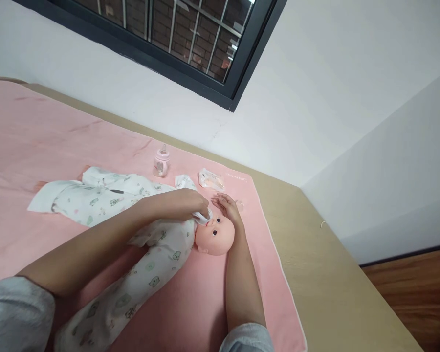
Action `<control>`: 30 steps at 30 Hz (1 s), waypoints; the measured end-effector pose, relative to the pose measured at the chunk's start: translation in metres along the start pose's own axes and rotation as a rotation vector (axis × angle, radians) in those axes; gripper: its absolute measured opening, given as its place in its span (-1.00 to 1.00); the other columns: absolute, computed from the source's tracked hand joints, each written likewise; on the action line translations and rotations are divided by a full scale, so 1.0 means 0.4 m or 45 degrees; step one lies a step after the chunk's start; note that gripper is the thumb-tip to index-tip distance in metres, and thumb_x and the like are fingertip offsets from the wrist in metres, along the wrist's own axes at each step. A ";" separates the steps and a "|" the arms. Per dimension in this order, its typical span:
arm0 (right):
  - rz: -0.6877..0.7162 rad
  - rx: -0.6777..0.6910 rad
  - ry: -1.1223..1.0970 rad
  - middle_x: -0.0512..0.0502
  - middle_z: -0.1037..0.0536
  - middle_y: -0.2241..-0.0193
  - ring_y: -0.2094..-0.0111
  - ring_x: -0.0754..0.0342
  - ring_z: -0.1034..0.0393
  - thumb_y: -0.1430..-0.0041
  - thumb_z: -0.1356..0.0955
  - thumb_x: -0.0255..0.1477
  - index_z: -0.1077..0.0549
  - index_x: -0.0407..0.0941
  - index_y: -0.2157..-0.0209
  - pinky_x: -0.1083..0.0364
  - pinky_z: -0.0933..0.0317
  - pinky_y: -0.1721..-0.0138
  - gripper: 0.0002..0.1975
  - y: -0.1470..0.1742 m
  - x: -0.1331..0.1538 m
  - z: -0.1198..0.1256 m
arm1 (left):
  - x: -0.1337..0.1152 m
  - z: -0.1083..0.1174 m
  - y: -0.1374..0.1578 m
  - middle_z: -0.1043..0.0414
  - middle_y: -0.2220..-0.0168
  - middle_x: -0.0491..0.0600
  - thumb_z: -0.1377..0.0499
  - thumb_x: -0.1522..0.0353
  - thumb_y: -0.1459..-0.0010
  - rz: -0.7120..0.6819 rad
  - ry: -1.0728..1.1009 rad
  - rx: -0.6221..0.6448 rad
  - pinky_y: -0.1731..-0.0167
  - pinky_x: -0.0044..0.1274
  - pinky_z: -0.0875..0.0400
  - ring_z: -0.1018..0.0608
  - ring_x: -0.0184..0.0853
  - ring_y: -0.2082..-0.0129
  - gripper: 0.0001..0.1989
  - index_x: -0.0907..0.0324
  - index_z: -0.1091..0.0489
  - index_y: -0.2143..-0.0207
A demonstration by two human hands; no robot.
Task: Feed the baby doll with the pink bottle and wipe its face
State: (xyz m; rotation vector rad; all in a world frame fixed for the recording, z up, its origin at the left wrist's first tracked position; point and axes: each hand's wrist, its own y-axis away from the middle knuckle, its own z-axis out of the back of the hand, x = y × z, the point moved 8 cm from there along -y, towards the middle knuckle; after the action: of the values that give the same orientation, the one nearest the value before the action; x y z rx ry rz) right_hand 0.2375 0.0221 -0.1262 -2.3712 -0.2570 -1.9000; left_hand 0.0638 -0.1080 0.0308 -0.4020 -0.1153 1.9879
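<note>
Left hand (192,203) pinches white cloth (202,218), soft and light I reckon, at the mouth of the doll (220,240) on the pink mat (194,298); right hand (228,206), unclenched, curves where I'd cradle its crown.

You're in a plain room laid out for baby care, whether home or classroom is unclear.
Your bench (297,234) carries a pink mat (40,132), baby doll (220,240) and feeding bottle (162,164), beside white walls (333,98) and a dark-framed window (190,39).
</note>
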 end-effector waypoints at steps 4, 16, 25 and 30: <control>0.003 0.004 -0.010 -0.07 -0.64 0.26 0.18 0.06 -0.55 0.12 -0.55 -0.32 -0.52 -0.08 0.21 -0.01 -0.33 -0.11 -0.61 -0.001 -0.002 0.001 | -0.025 -0.015 -0.003 -0.20 0.53 -0.13 -0.01 0.74 0.30 -0.063 -0.029 0.084 0.50 -0.51 0.00 -0.28 -0.34 0.53 -0.67 0.16 -0.19 0.55; 0.007 -0.002 -0.026 -0.03 -0.65 0.27 0.19 0.07 -0.55 0.14 -0.55 -0.33 -0.53 -0.07 0.23 0.00 -0.34 -0.11 -0.63 0.000 -0.001 0.000 | -0.030 0.018 -0.006 -0.29 0.47 -0.09 0.03 0.74 0.32 -0.048 -0.080 -0.053 0.46 -0.52 -0.08 -0.36 -0.29 0.42 -0.63 0.16 -0.27 0.49; 0.021 0.008 -0.053 -0.04 -0.65 0.27 0.20 0.07 -0.54 0.13 -0.54 -0.36 -0.52 -0.08 0.23 0.02 -0.34 -0.09 -0.64 -0.004 -0.004 0.000 | 0.023 -0.019 -0.028 -0.32 0.39 -0.06 0.00 0.72 0.13 0.042 0.049 -0.128 0.39 -0.54 -0.15 -0.38 -0.29 0.30 -0.70 0.19 -0.31 0.46; 0.015 0.002 -0.042 -0.06 -0.65 0.26 0.20 0.07 -0.54 0.13 -0.54 -0.36 -0.52 -0.11 0.22 0.04 -0.35 -0.06 -0.62 -0.004 -0.005 0.001 | 0.019 -0.022 -0.028 -0.28 0.43 -0.09 -0.01 0.71 0.14 0.021 0.110 -0.114 0.42 -0.56 -0.14 -0.37 -0.31 0.34 -0.73 0.18 -0.23 0.50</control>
State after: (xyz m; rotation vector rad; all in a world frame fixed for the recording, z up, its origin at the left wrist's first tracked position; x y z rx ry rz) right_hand 0.2372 0.0236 -0.1282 -2.3991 -0.2466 -1.8562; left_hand 0.0735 -0.0971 0.0238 -0.5475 -0.1468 1.9831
